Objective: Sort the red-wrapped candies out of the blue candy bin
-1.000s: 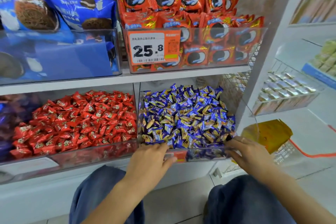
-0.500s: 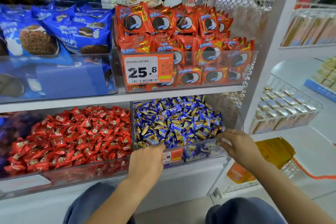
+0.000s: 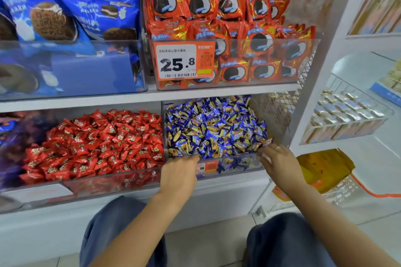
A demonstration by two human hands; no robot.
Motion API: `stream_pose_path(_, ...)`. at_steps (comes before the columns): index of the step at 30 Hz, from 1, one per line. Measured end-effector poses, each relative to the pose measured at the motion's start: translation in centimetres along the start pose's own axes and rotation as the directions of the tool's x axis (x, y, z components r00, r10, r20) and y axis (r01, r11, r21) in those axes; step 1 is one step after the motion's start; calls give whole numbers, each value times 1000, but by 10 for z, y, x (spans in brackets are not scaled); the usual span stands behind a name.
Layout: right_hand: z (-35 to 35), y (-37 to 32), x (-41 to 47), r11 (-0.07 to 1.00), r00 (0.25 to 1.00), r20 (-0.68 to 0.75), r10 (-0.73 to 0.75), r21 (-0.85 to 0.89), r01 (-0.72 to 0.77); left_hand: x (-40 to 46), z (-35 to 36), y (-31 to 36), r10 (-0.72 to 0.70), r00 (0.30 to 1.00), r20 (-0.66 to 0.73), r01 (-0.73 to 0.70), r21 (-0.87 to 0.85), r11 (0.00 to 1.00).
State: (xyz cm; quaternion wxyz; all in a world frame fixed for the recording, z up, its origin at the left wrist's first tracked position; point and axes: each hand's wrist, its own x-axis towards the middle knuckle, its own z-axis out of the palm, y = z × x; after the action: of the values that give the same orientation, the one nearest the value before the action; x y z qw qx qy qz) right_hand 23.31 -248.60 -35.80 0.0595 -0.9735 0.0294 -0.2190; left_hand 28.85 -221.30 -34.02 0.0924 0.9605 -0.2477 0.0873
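Both hands have crept up since a moment ago, and now they sit right at the near edge of the blue candy bin (image 3: 234,163). One second back they were lower, on the front wall of the bin.

Now the left hand (image 3: 179,176) reaches over the near left corner. Its fingertips dip into the blue candies (image 3: 214,125), so I cannot tell if they pinch anything. The right hand (image 3: 281,163) lies at the near right corner. Its fingers (image 3: 268,150) are straight and a little spread, and they touch the near candies.

No red-wrapped candy shows on top of the blue pile from where I stand. If any are there, they must be hidden under the blue ones, farther in from both hands. So I think the hands need to push away from the body and stir the pile.

All the red ones I can see lie in the red candy bin (image 3: 91,182), just to the left of the blue one. That bin is much nearer the left hand, so any red candy found should go left.
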Motion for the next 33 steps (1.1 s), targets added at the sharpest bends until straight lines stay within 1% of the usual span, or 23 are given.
stream_pose_path(2,-4,-4,1,999,999,48,-3,-32,5,-1,1,0,20,999,-35,-19,12,1000)
stream_pose_path(4,-12,-6,3,997,993,120,8,-75,1,-1,1,-1,69,995,-71,-71,-24,997)
stream_pose_path(5,-15,-6,3,996,986,164,19,-87,-5,-2,-1,-2,113,990,-87,-117,-49,992)
stream_pose_path(6,-20,-6,3,996,978,204,37,-87,-19,-5,-4,-5,164,977,-134,-173,-58,983)
stream_pose_path(8,-30,-5,1,996,972,222,78,-59,-67,-9,-7,-13,217,944,-250,-234,-43,971)
stream_pose_path(10,-39,-2,-2,991,967,221,130,-46,-123,-12,-4,-23,241,930,-279,-248,9,969)
stream_pose_path(12,-45,1,-5,984,947,268,177,-67,-165,-15,-1,-30,275,930,-245,-258,98,961)
stream_pose_path(14,-47,1,-5,981,938,290,189,-90,-170,-14,-2,-33,288,935,-208,-255,170,952)
stream_pose_path(17,-46,-2,0,958,928,292,233,-231,-168,-10,-10,-32,279,950,-140,-243,228,943)
stream_pose_path(19,-43,-3,7,939,937,264,231,-315,-142,-9,-13,-31,267,960,-79,-244,220,944)
stream_pose_path(21,-43,0,12,926,946,245,211,-361,-113,-6,-17,-30,227,973,-48,-214,185,959)
stream_pose_path(24,-47,7,19,938,967,202,155,-338,-80,4,-22,-30,203,975,-95,-184,179,966)
stream_pose_path(26,-48,9,22,942,975,175,136,-328,-73,9,-26,-30,206,975,-79,-188,191,963)
stream_pose_path(29,-45,1,15,913,955,243,168,-405,-57,0,-22,-30,224,974,-38,-212,201,957)
stream_pose_path(32,-43,-5,8,905,954,209,217,-410,-116,-12,-15,-32,285,957,-59,-267,215,939)
stream_pose_path(33,-42,-7,8,909,943,225,247,-391,-145,-15,-13,-32,278,959,-59,-261,203,944)
